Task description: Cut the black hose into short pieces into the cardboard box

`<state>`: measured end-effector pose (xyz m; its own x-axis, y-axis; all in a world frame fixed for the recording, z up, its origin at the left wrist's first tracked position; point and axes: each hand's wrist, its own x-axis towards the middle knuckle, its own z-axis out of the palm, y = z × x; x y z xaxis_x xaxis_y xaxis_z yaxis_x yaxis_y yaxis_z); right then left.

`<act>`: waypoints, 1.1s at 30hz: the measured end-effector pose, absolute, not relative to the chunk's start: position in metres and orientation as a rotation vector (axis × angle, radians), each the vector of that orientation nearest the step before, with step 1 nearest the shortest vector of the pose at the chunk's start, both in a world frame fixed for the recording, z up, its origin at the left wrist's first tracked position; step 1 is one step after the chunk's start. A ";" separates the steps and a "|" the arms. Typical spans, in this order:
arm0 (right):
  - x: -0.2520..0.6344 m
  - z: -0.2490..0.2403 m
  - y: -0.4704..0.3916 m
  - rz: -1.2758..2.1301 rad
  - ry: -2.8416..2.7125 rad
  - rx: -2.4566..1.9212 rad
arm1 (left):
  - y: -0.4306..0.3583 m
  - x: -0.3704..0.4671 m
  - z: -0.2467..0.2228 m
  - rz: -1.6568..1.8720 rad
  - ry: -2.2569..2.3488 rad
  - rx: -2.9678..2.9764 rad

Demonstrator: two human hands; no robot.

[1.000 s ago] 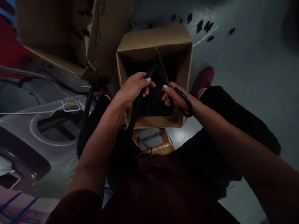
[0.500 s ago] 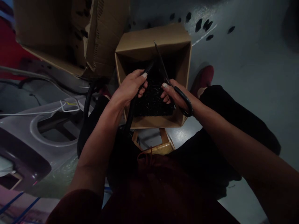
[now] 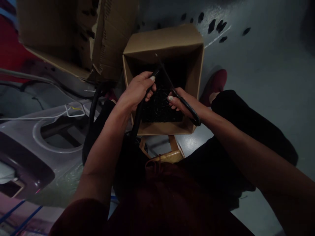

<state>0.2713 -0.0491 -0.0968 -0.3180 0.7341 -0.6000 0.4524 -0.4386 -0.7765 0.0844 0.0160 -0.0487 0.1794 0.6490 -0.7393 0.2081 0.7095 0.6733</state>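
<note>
My left hand (image 3: 140,89) is closed round a black ribbed tube (image 3: 138,119) over the cardboard box (image 3: 163,41). The tube's upper end pokes out above my thumb, and its lower part runs down past my wrist between my legs. In my right hand (image 3: 181,101) is a pair of scissors (image 3: 168,78) with dark handles. Its blades point up and left and cross at the tube's upper end; whether they touch it is too dark to tell. Below both hands, many small black pieces (image 3: 161,103) cover the bottom of the box.
A larger, torn cardboard box (image 3: 118,42) stands at the upper left. Several black pieces (image 3: 211,26) lie on the grey floor beyond the boxes. To my left is a grey plastic shell (image 3: 60,123) with a round opening. A wooden stool (image 3: 169,157) shows between my legs.
The scissors have turned, their tip coming left and down to the tube's end, and their handle loop now looks narrower. My left hand holds the tube in nearly the same place.
</note>
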 end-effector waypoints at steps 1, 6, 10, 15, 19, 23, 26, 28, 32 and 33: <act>0.272 -0.097 -0.049 1.826 -1.540 -1.671 | 0.016 0.084 -0.048 0.361 1.382 0.774; 0.278 -0.097 -0.049 1.799 -1.650 -1.610 | 0.016 0.082 -0.049 0.363 1.342 0.794; 0.279 -0.094 -0.047 1.814 -1.684 -1.613 | 0.016 0.080 -0.048 0.362 1.329 0.810; 0.281 -0.091 -0.045 1.838 -1.699 -1.618 | 0.017 0.081 -0.047 0.324 1.358 0.794; 0.283 -0.089 -0.043 1.878 -1.684 -1.568 | 0.017 0.082 -0.046 0.328 1.369 0.794; 0.282 -0.085 -0.041 1.907 -1.683 -1.538 | 0.016 0.083 -0.047 0.309 1.358 0.815; 0.282 -0.084 -0.041 1.907 -1.688 -1.514 | 0.015 0.083 -0.046 0.277 1.343 0.840; 0.282 -0.086 -0.042 1.906 -1.686 -1.497 | 0.014 0.084 -0.044 0.250 1.349 0.853; 0.281 -0.090 -0.046 1.851 -1.685 -1.490 | 0.013 0.085 -0.042 0.225 1.348 0.863; 0.280 -0.090 -0.047 1.827 -1.685 -1.503 | 0.013 0.085 -0.042 0.227 1.342 0.864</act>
